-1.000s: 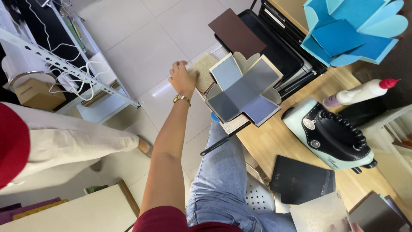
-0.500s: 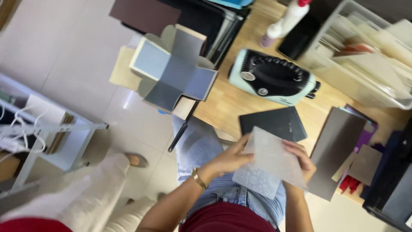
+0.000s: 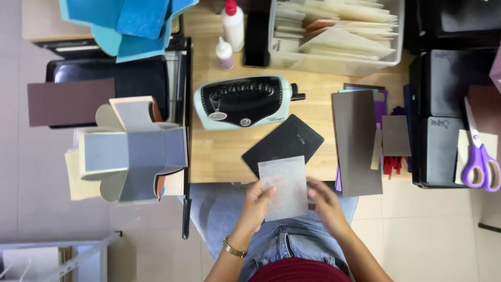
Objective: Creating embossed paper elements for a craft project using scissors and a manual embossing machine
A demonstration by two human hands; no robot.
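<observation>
Bare forearms, gold link watch (image 3: 233, 247) on left wrist, light blue jeans (image 3: 271, 235), dark red top (image 3: 297, 270), no sleeves visible

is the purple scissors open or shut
Shut: the purple scissors lie flat at the table's right edge, both handle loops touching and blades together in one strip.

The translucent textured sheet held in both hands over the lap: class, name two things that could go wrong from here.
1. Left hand and right hand pinch only the translucent sheet by its edges, off the table; it might bend or slip.
2. The black plate lies at the table edge just behind; a nudge could tip it off.
</observation>
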